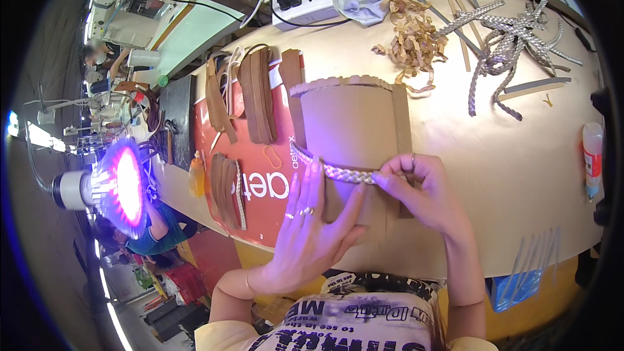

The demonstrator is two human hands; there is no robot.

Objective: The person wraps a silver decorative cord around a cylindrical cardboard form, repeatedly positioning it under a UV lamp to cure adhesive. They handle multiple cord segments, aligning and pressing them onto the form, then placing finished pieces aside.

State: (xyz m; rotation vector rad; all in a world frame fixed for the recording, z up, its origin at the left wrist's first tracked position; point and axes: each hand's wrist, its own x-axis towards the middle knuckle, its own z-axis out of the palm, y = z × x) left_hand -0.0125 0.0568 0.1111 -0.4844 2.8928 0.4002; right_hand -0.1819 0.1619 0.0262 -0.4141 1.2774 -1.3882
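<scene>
Left hand is laid open and flat on the tan curved-top leather panel on the pale worktop; silver braided strip is pinched at its end by right hand. Strip best kept taut, pressed down evenly along the line.

Left hand: enters from six o'clock on a bare forearm, palm down, fingers spread flat and pointing to twelve o'clock, rings on two fingers, a thin bangle at the wrist. Right hand: forearm rising from five o'clock, wrist bent toward nine o'clock, fingers curled in a pinch, ring on one finger. Fingertips of both hands nearly meet.
</scene>
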